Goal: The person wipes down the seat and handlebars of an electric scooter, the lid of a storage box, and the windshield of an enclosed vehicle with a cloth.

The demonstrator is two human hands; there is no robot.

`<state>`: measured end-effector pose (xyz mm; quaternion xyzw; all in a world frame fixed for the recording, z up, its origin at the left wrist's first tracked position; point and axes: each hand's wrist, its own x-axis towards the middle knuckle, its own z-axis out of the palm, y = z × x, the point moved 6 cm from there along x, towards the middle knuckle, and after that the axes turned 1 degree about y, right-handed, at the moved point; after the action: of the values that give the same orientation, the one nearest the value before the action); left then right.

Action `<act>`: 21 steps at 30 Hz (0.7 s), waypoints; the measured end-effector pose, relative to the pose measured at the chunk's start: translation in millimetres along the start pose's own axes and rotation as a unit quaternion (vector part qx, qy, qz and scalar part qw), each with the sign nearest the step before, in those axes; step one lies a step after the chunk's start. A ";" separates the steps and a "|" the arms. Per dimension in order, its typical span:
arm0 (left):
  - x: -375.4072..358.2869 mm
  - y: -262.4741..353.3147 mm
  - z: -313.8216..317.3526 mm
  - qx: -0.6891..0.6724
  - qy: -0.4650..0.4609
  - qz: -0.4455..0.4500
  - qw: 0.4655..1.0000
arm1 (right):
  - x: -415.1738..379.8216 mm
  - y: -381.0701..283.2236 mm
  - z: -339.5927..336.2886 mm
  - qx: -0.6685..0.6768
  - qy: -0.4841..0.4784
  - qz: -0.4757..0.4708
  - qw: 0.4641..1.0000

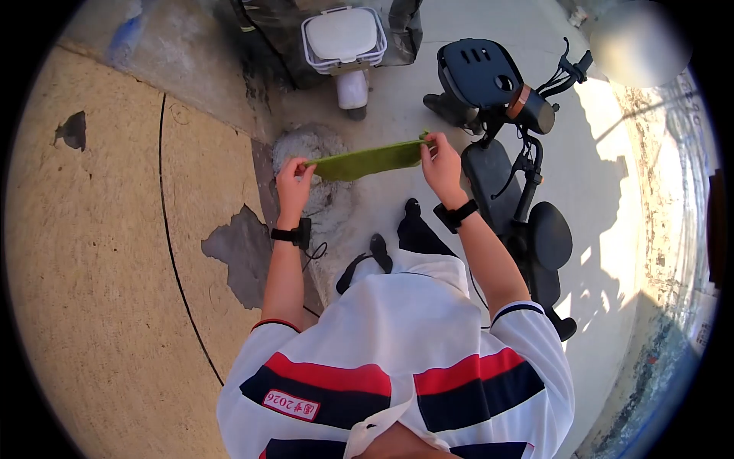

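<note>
A green cloth [367,162] is stretched out in the air between my two hands, its lower edge hanging slightly. My left hand [293,183] pinches its left end between thumb and fingers. At the other end, a little higher, my right hand [442,164] grips the upper right corner. Both wrists wear black bands. Below the cloth lies the pale concrete ground with a rough grey patch.
A dark electric scooter [497,176] stands close on my right. Ahead is a white basket [344,38] with a white lid, mounted over a wheel. A yellowish wall [99,229] with peeled patches and a black cable runs along the left.
</note>
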<state>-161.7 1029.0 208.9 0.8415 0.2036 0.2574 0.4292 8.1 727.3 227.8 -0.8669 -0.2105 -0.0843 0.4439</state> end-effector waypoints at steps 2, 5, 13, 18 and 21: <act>9.2 -7.4 3.5 -0.003 -0.004 -0.016 1.000 | 13.7 6.8 11.8 -0.009 -0.005 0.008 1.000; 30.3 -5.6 10.1 -0.025 -0.004 0.000 1.000 | 41.3 20.8 32.1 0.001 -0.004 0.005 1.000; 122.6 -18.1 36.1 0.013 -0.011 -0.025 1.000 | 135.9 62.4 97.8 0.005 -0.022 0.028 0.999; 187.3 -27.1 63.2 0.053 -0.008 -0.069 0.996 | 188.5 86.0 115.3 -0.008 -0.023 0.056 0.998; 218.8 -27.9 78.9 0.084 -0.027 -0.100 0.991 | 209.4 106.7 125.2 -0.001 -0.063 0.106 0.992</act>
<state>54.5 1119.0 203.0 0.8564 0.2962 0.1721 0.3863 237.8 833.6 145.2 -0.8881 -0.1449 0.0174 0.4358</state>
